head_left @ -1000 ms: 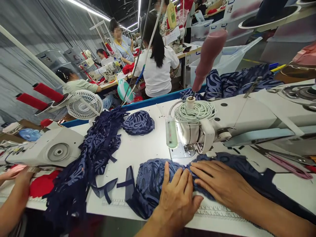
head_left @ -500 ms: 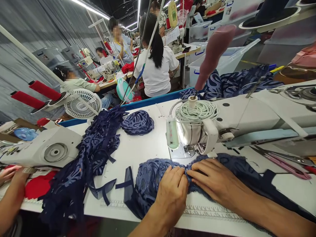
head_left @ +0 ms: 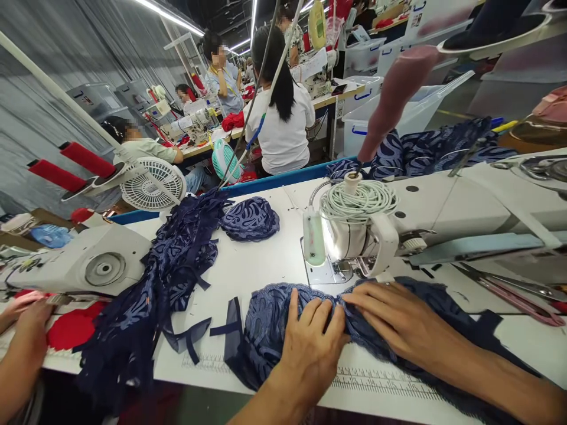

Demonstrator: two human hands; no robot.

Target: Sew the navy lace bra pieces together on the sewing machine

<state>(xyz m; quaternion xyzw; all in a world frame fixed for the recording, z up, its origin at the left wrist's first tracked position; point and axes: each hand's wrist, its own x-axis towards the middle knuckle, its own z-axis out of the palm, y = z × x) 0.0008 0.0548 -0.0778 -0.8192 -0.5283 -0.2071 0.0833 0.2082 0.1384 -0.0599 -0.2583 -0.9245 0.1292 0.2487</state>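
Observation:
A navy lace garment piece (head_left: 270, 319) lies on the white table in front of the sewing machine (head_left: 425, 218). My left hand (head_left: 312, 348) rests flat on its middle, fingers stretched toward the needle area (head_left: 343, 271). My right hand (head_left: 394, 319) lies flat on the lace just to the right, fingertips touching those of the left hand. Both press the fabric down close below the presser foot.
A heap of navy lace pieces (head_left: 163, 277) and a single cup (head_left: 250, 218) lie to the left. Scissors (head_left: 509, 289) rest at the right. A co-worker's hand (head_left: 26, 324) works red fabric (head_left: 73, 330) at the neighbouring machine (head_left: 84, 265). Other people sew beyond.
My left hand's fingers, curled half a second ago, have spread flat again. Both hands have shifted slightly with the lace near the needle.

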